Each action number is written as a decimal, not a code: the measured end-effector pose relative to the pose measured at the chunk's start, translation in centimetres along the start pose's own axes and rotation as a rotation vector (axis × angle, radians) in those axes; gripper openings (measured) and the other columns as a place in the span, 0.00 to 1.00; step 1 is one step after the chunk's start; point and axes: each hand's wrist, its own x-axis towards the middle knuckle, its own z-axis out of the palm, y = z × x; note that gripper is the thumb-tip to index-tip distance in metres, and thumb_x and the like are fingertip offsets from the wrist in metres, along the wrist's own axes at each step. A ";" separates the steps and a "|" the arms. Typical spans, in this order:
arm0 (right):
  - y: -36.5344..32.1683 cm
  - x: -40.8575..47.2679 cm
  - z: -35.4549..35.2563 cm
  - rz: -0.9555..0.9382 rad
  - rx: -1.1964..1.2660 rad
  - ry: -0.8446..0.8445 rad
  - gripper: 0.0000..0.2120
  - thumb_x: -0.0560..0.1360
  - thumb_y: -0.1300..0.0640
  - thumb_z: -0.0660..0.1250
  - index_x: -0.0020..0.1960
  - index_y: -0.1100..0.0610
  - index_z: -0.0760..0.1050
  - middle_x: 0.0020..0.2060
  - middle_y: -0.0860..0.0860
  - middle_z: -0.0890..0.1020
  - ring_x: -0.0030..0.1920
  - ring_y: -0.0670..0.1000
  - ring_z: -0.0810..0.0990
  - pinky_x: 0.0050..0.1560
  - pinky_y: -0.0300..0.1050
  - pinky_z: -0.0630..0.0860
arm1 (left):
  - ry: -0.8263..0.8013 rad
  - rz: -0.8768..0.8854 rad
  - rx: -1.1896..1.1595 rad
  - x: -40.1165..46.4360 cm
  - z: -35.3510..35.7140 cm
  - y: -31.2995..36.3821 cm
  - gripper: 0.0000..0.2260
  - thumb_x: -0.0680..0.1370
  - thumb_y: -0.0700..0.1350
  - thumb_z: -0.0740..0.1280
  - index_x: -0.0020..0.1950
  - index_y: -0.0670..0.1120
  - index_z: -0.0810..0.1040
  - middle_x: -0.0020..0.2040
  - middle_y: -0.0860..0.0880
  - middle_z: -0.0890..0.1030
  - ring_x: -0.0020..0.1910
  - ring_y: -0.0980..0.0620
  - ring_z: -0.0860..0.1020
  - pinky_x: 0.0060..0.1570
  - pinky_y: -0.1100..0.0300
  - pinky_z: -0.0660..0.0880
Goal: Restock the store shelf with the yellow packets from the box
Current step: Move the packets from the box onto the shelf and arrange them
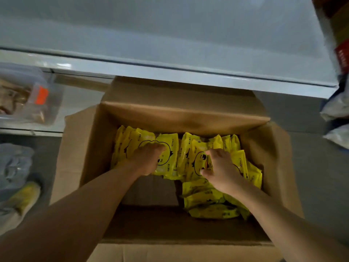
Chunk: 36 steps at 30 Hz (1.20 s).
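Note:
An open cardboard box [88, 148] stands on the floor below a white shelf [170, 31]. Inside it lie several yellow packets [209, 203] printed with a black duck face, some upright along the far wall, some flat at the right. My left hand [145, 159] reaches into the box and its fingers curl over the top of an upright yellow packet [170, 144] at the left middle. My right hand [221, 171] grips another yellow packet [198, 154] at the right middle, thumb on its front. Part of the box's bottom shows bare at the near left.
The white shelf's front edge [188, 74] runs above the box. Clear bagged goods [24, 95] lie on a lower shelf at the left, grey and yellow bags [17, 176] below them. Red-brown and white packages [338, 72] hang at the right edge.

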 end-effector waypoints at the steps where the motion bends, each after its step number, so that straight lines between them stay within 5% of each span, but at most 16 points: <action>1: 0.2 0.4 0.5 0.007 0.010 0.003 0.29 0.76 0.51 0.66 0.72 0.54 0.59 0.69 0.53 0.63 0.71 0.54 0.57 0.70 0.47 0.59 | 0.019 0.045 0.038 1.2 -0.1 0.0 0.28 0.73 0.32 0.63 0.71 0.50 0.66 0.68 0.49 0.71 0.66 0.46 0.71 0.59 0.53 0.72; 6: 1.6 2.1 2.4 0.046 0.084 0.044 0.26 0.77 0.56 0.65 0.72 0.54 0.60 0.69 0.53 0.63 0.71 0.52 0.58 0.70 0.44 0.59 | 0.030 0.245 0.149 6.7 0.5 0.9 0.33 0.71 0.29 0.61 0.74 0.48 0.62 0.75 0.49 0.63 0.73 0.48 0.62 0.67 0.52 0.66; 10: 2.9 3.4 3.0 0.071 0.135 0.056 0.27 0.77 0.60 0.64 0.73 0.55 0.58 0.70 0.52 0.62 0.71 0.52 0.59 0.67 0.40 0.61 | -0.009 0.236 0.152 8.8 1.6 1.4 0.30 0.70 0.29 0.62 0.70 0.46 0.63 0.65 0.44 0.72 0.64 0.43 0.72 0.57 0.49 0.73; 16: 3.6 6.4 3.0 0.083 0.144 0.053 0.32 0.73 0.68 0.66 0.73 0.56 0.58 0.69 0.54 0.64 0.67 0.52 0.68 0.56 0.34 0.65 | 0.068 0.362 0.414 9.5 1.5 1.6 0.20 0.76 0.35 0.58 0.68 0.45 0.65 0.60 0.47 0.75 0.59 0.46 0.69 0.55 0.54 0.65; 20: 3.6 8.3 2.7 0.058 0.134 0.045 0.32 0.72 0.71 0.65 0.72 0.55 0.59 0.68 0.54 0.66 0.65 0.54 0.71 0.58 0.40 0.71 | -0.030 0.416 0.696 9.0 0.5 1.8 0.11 0.78 0.42 0.60 0.57 0.45 0.78 0.58 0.49 0.76 0.62 0.47 0.66 0.55 0.55 0.64; 25: 3.2 10.0 2.7 0.037 0.078 -0.049 0.33 0.71 0.75 0.62 0.72 0.56 0.60 0.69 0.54 0.66 0.65 0.55 0.71 0.59 0.46 0.73 | 0.038 0.457 0.693 6.7 -1.0 0.6 0.10 0.76 0.42 0.63 0.53 0.47 0.81 0.63 0.52 0.71 0.64 0.48 0.63 0.56 0.54 0.61; 27: 3.1 10.9 3.1 0.046 0.048 -0.078 0.32 0.72 0.75 0.60 0.72 0.56 0.60 0.69 0.55 0.66 0.65 0.56 0.70 0.60 0.46 0.73 | 0.026 0.411 0.659 5.6 -1.4 -0.3 0.12 0.75 0.37 0.62 0.56 0.46 0.79 0.63 0.50 0.73 0.64 0.47 0.67 0.62 0.53 0.63; 31: 3.4 12.4 4.7 0.032 0.014 -0.071 0.30 0.73 0.71 0.63 0.71 0.57 0.61 0.67 0.57 0.67 0.67 0.57 0.68 0.62 0.45 0.68 | -0.035 0.159 0.411 3.3 -1.4 -2.0 0.18 0.76 0.34 0.59 0.63 0.47 0.71 0.53 0.44 0.78 0.54 0.44 0.77 0.45 0.59 0.69; 36: 3.3 12.3 5.2 -0.017 -0.167 -0.090 0.33 0.71 0.56 0.72 0.72 0.58 0.62 0.69 0.58 0.63 0.70 0.56 0.63 0.68 0.45 0.63 | 0.063 0.022 0.257 0.9 -1.1 -3.0 0.19 0.76 0.36 0.63 0.63 0.52 0.72 0.54 0.47 0.79 0.53 0.46 0.77 0.43 0.58 0.69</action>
